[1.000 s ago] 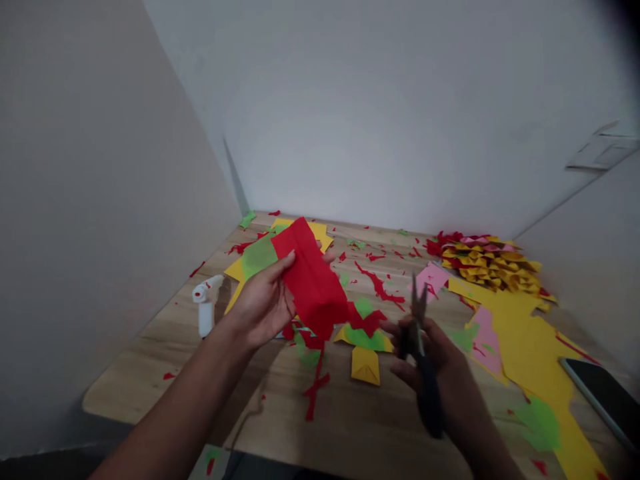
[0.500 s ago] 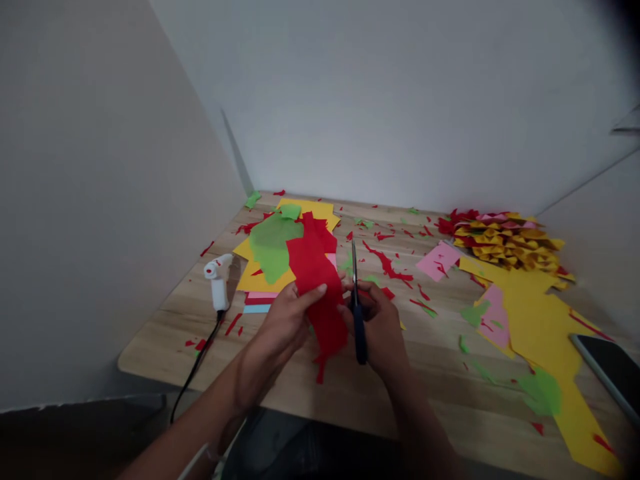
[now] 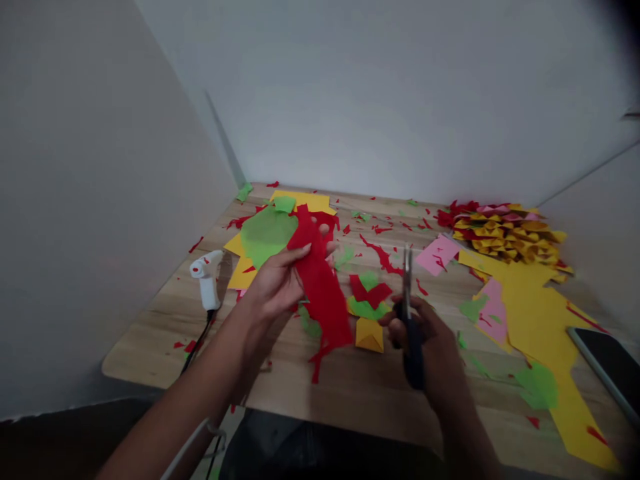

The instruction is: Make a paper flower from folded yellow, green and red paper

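My left hand point(image 3: 279, 285) holds a folded strip of red paper point(image 3: 320, 283) up over the wooden table point(image 3: 350, 393); its lower end hangs ragged. My right hand point(image 3: 425, 337) grips dark scissors point(image 3: 409, 313) with the blades pointing up, to the right of the red paper and apart from it. Between the hands, on the table, lie a small folded yellow piece point(image 3: 370, 335) and green and red offcuts point(image 3: 369, 299).
A white glue gun point(image 3: 205, 280) with a black cord stands at the left. Yellow and green sheets point(image 3: 265, 233) lie behind my left hand. A pile of folded yellow, red and pink pieces point(image 3: 505, 233) sits back right. Large yellow paper point(image 3: 535, 320) and a phone point(image 3: 607, 367) lie right.
My right hand with the scissors has drawn away to the right from the red paper. The left hand keeps holding the paper up.
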`<state>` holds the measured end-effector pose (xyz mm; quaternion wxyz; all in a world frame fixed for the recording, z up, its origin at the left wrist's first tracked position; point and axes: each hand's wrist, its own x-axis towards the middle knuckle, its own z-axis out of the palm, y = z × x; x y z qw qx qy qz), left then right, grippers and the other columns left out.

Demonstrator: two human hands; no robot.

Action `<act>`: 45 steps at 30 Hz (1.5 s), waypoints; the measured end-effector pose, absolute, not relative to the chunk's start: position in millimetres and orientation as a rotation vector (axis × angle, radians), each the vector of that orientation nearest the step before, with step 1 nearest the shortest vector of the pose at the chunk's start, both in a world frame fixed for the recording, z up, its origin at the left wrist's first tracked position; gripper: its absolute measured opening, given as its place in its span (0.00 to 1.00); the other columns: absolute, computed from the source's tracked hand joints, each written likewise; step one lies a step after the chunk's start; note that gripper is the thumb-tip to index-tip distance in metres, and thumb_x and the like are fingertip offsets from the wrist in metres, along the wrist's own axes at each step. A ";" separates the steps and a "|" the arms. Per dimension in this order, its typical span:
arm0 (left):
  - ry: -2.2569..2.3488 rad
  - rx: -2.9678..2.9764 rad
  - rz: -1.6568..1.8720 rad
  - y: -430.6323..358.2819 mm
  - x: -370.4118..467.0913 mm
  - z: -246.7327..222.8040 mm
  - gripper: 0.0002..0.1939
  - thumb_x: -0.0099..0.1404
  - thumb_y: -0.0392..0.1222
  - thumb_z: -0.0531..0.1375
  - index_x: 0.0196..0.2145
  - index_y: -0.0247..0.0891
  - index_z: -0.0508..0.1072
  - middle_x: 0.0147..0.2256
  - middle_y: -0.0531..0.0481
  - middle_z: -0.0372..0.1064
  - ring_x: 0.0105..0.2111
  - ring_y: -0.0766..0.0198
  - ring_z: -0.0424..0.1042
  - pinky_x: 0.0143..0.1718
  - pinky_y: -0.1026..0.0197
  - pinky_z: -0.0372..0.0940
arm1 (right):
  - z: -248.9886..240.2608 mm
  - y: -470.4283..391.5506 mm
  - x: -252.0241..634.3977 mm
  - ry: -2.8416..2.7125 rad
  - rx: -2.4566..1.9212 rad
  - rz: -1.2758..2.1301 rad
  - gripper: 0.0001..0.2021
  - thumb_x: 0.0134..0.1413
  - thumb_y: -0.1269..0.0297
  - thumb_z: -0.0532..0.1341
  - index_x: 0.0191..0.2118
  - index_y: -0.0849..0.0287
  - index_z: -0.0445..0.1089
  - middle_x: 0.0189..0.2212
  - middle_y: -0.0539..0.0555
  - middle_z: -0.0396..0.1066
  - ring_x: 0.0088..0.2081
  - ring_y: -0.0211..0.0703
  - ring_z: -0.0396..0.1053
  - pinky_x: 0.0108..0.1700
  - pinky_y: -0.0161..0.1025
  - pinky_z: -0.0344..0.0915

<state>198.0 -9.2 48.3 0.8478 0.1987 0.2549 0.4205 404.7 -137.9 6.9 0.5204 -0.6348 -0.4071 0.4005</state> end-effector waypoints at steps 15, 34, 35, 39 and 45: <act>0.624 0.733 0.994 -14.7 198.2 48.9 0.32 0.64 0.25 0.58 0.64 0.41 0.64 0.55 0.40 0.74 0.49 0.50 0.77 0.54 0.47 0.71 | -5.1 -161.5 477.3 -1.370 -1.827 0.705 0.20 0.54 0.50 0.63 0.49 0.53 0.66 0.34 0.54 0.74 0.35 0.48 0.72 0.40 0.45 0.69; 0.734 0.759 1.084 -33.3 204.0 56.6 0.24 0.59 0.29 0.63 0.54 0.36 0.74 0.50 0.41 0.77 0.44 0.53 0.79 0.47 0.54 0.73 | 3.7 -139.6 330.7 -0.764 -1.258 1.195 0.18 0.39 0.62 0.74 0.37 0.55 0.69 0.25 0.46 0.72 0.24 0.36 0.69 0.26 0.33 0.67; 0.739 0.756 1.076 -31.0 201.5 55.4 0.20 0.60 0.31 0.63 0.51 0.35 0.76 0.48 0.41 0.78 0.42 0.54 0.79 0.44 0.55 0.74 | 2.9 -143.0 332.1 -0.785 -1.273 1.203 0.18 0.39 0.61 0.73 0.37 0.55 0.69 0.25 0.47 0.72 0.23 0.36 0.69 0.26 0.34 0.67; 0.824 0.813 1.048 -29.3 193.1 58.5 0.06 0.62 0.37 0.63 0.37 0.35 0.77 0.32 0.48 0.78 0.28 0.63 0.75 0.34 0.60 0.71 | 0.7 -152.0 345.8 -0.842 -1.347 1.196 0.18 0.42 0.57 0.72 0.38 0.55 0.70 0.24 0.48 0.73 0.22 0.37 0.67 0.23 0.34 0.63; 0.976 1.661 0.473 -22.5 171.4 56.4 0.20 0.62 0.51 0.64 0.20 0.38 0.67 0.18 0.55 0.62 0.20 0.67 0.59 0.24 0.64 0.53 | 7.6 -158.1 384.0 -0.908 -1.542 0.956 0.17 0.44 0.55 0.72 0.40 0.53 0.72 0.21 0.48 0.73 0.22 0.39 0.67 0.23 0.35 0.60</act>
